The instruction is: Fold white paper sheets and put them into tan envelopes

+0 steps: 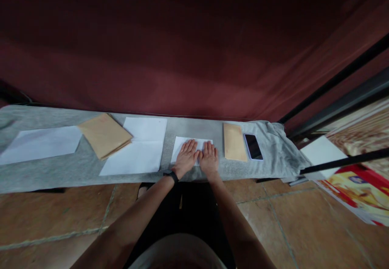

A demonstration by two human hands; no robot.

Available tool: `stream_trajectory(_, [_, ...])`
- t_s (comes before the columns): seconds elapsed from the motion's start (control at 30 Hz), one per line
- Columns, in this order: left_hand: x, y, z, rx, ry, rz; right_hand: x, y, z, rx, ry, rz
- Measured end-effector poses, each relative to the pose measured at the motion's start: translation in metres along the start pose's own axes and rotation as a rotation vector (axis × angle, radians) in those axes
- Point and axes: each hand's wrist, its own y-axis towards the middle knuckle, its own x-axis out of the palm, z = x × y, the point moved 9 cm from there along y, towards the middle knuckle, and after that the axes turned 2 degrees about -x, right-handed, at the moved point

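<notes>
A small white sheet of paper, which looks folded, lies on the grey cloth in front of me. My left hand rests flat on its left part, fingers stretched out and pointing away from me. On the right part my right hand also lies flat, its thumb close to the left thumb. Both palms cover much of the paper's near side. A brown envelope is just right of my right hand. Left of my left hand lie larger white sheets with a crease across them.
Several brown envelopes overlap the large sheets' left side, near another white paper. A phone lies right of the single envelope. The narrow bench ends by black metal bars; a red printed box is beyond.
</notes>
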Motion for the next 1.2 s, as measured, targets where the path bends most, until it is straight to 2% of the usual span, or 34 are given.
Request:
stream_trajectory(0.07, [0.002,0.003,0.010,0.041,-0.017,-0.006,0.001,0.000,0.000,-0.005,0.000,-0.015])
stream_trajectory(0.13, [0.002,0.007,0.011,0.033,-0.016,0.002,0.002,0.000,0.000,0.000,0.003,-0.016])
stream_trajectory(0.4, [-0.003,0.013,-0.018,-0.039,0.017,0.022,-0.002,0.001,0.001,0.014,0.026,0.036])
stream_trajectory(0.7, [-0.003,-0.002,-0.043,-0.163,0.055,0.040,0.000,0.000,0.001,0.001,0.028,0.076])
stream_trajectory(1.07, [-0.009,-0.016,-0.050,-0.196,0.036,0.069,0.000,0.001,0.003,0.011,0.034,0.047])
stream_trajectory(1.2, [-0.009,-0.016,-0.049,-0.191,0.043,0.074,0.000,0.005,-0.006,0.042,0.056,0.009])
